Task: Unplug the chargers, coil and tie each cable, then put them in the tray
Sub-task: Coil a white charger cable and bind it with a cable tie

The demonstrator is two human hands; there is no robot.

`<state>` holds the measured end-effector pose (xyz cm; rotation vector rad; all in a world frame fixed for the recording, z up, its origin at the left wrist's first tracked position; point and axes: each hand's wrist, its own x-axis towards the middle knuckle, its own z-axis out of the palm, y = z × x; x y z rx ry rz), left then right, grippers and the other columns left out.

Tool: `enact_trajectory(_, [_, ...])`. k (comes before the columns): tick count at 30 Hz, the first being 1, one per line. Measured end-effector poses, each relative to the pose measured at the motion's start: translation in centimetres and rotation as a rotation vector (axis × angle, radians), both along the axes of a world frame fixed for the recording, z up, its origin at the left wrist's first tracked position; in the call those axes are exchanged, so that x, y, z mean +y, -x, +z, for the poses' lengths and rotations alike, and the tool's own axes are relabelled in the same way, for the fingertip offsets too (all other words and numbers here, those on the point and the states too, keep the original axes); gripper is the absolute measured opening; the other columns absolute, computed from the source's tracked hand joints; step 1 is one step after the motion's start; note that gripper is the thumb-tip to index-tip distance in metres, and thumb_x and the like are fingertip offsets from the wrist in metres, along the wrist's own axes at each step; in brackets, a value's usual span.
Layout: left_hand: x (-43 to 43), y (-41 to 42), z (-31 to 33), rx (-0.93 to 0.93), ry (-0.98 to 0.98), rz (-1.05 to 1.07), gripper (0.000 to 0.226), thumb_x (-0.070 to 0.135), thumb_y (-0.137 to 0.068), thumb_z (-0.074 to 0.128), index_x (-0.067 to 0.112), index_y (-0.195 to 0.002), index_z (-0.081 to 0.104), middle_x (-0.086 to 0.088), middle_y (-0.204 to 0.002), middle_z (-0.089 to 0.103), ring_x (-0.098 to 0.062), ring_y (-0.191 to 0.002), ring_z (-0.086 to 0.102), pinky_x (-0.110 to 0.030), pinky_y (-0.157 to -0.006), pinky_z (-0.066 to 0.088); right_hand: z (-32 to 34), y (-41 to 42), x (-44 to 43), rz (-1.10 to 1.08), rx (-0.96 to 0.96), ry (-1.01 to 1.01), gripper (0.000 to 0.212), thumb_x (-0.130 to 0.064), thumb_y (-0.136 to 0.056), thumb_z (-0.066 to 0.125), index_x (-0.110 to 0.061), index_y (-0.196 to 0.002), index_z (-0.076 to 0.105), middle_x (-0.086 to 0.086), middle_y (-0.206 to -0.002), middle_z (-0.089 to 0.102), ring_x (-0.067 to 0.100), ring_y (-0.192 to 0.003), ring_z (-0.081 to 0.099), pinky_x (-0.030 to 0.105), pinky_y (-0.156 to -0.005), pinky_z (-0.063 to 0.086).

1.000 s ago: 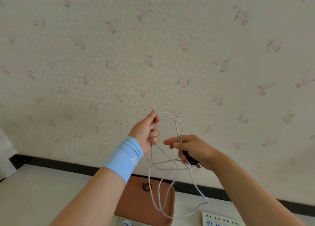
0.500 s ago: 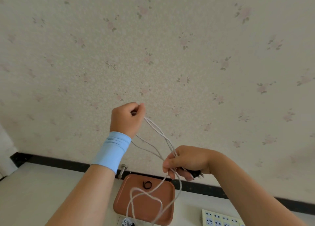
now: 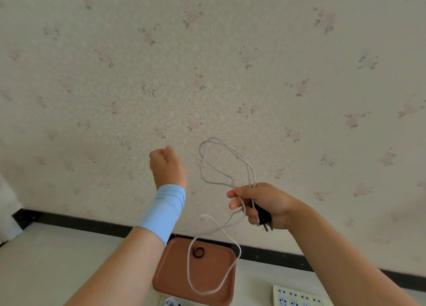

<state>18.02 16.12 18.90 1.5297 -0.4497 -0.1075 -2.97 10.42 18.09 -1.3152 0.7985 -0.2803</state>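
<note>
The white cable (image 3: 239,251) is held up in the air in front of the wall, gathered in the right hand (image 3: 260,202), whose fingers and thumb are curled round several strands along with the black plug (image 3: 262,215); the plug's prongs poke out below the palm. Above this hand the cable rises in a few loose loops, and below it one long loop hangs down in front of the tray (image 3: 175,282), though whether the loop touches the tray is hard to tell from this angle. The left hand (image 3: 166,165) is raised just left of the upper loops, apart from them, balled in a fist with its back to the camera, and seems to hold nothing; a light blue wristband (image 3: 166,211) wraps the wrist. The brown tray lies on the pale table (image 3: 46,259) against the black baseboard (image 3: 69,218), with a small black ring (image 3: 198,252) inside near its far edge. A white power strip (image 3: 292,297) sits to the tray's right, and part of another white cable (image 3: 171,302) shows at the bottom edge. Flowered wallpaper (image 3: 161,75) fills the background.
</note>
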Motion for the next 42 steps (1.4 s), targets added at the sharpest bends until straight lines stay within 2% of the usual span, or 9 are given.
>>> enact_trajectory(4, [-0.1, 3.2, 0.3, 0.09, -0.166, -0.498, 0.022, 0.011, -0.093, 0.046, 0.011, -0.072, 0.052, -0.012, -0.067, 0.057, -0.027, -0.067, 0.058, -0.041, -0.072, 0.05, 0.2, 0.0, -0.3, -0.113, -0.139, -0.079, 0.018, -0.019, -0.104, 0.053, -0.006, -0.112, 0.062, 0.01, -0.094, 0.075, 0.011, -0.044, 0.038, 0.024, -0.044, 0.039])
enact_trajectory(10, [0.7, 6.6, -1.0, 0.08, -0.603, -1.263, 0.06, 0.063, -0.099, 0.023, 0.023, -0.098, 0.069, -0.004, -0.104, 0.075, -0.021, -0.096, 0.071, -0.035, -0.096, 0.049, 0.2, -0.2, -0.6, -0.2, -0.263, -0.125, 0.032, -0.03, -0.101, 0.056, -0.008, -0.079, 0.064, 0.007, -0.053, 0.041, 0.02, -0.045, 0.041, 0.029, -0.046, 0.039])
enact_trajectory(17, [1.6, 5.8, -0.5, 0.221, -0.597, -1.248, 0.032, 0.035, -0.104, 0.039, 0.016, -0.083, 0.054, 0.006, -0.056, 0.037, -0.01, -0.047, 0.032, -0.025, -0.056, 0.047, 0.6, 0.3, -1.5, -0.481, -0.322, -0.104, 0.014, -0.023, -0.104, 0.055, -0.011, -0.108, 0.061, 0.003, -0.087, 0.077, 0.009, -0.041, 0.042, 0.023, -0.041, 0.042])
enact_trajectory(23, [0.4, 5.6, 0.4, 0.826, 0.01, -1.043, 0.04, 0.037, -0.106, 0.035, 0.02, -0.072, 0.047, 0.009, -0.051, 0.022, -0.005, -0.037, 0.018, -0.016, -0.034, 0.016, 0.8, 0.5, -0.3, -0.098, -0.132, 0.005, 0.059, -0.059, -0.098, 0.047, -0.008, -0.121, 0.067, 0.008, -0.117, 0.075, 0.011, -0.049, 0.04, 0.023, -0.046, 0.041])
enact_trajectory(27, [-0.1, 5.1, 0.0, 0.999, 0.205, -0.958, 0.042, 0.035, -0.107, 0.03, 0.018, -0.072, 0.044, 0.008, -0.046, 0.024, -0.005, -0.032, 0.02, -0.017, -0.031, 0.016, 0.9, -0.2, 1.5, 0.227, 0.06, 0.272, 0.039, -0.045, -0.093, 0.065, -0.01, -0.105, 0.076, 0.0, -0.096, 0.079, 0.009, -0.043, 0.044, 0.039, -0.07, 0.047])
enact_trajectory(30, [-0.2, 4.8, -0.1, 1.012, 0.22, -0.914, 0.043, 0.034, -0.108, 0.028, 0.018, -0.071, 0.043, 0.008, -0.044, 0.024, -0.005, -0.032, 0.02, -0.016, -0.03, 0.015, 1.2, -0.2, 1.8, 0.328, 0.188, 0.382, 0.028, -0.033, -0.095, 0.068, -0.01, -0.107, 0.077, -0.006, -0.078, 0.077, 0.008, -0.041, 0.042, 0.035, -0.063, 0.046])
enact_trajectory(34, [-0.4, 4.0, 0.0, 0.996, 0.242, -0.807, 0.043, 0.034, -0.108, 0.028, 0.018, -0.071, 0.044, 0.008, -0.045, 0.024, -0.006, -0.032, 0.019, -0.016, -0.029, 0.015, 1.1, -0.3, 1.5, 0.38, 0.257, 0.434, 0.041, -0.052, -0.079, 0.076, -0.018, -0.102, 0.078, 0.027, -0.085, 0.065, 0.013, -0.046, 0.041, 0.028, -0.055, 0.037])
enact_trajectory(39, [-0.3, 4.4, 0.3, 0.92, 0.236, -0.75, 0.043, 0.033, -0.107, 0.033, 0.012, -0.077, 0.054, 0.005, -0.049, 0.037, -0.007, -0.036, 0.031, -0.017, -0.034, 0.033, 0.7, -0.6, 1.5, 0.335, 0.243, 0.442, 0.029, -0.041, -0.087, 0.075, -0.012, -0.088, 0.079, 0.011, -0.055, 0.056, 0.015, -0.044, 0.038, 0.024, -0.055, 0.038])
enact_trajectory(42, [0.3, 4.5, 0.4, 0.61, -0.001, -0.743, 0.045, 0.035, -0.106, 0.036, 0.007, -0.095, 0.069, -0.005, -0.072, 0.06, -0.014, -0.057, 0.055, -0.025, -0.056, 0.056, 0.8, -0.5, 1.6, 0.182, 0.082, 0.305, 0.023, -0.024, -0.096, 0.068, -0.003, -0.099, 0.077, -0.002, -0.069, 0.074, 0.013, -0.044, 0.039, 0.021, -0.05, 0.039])
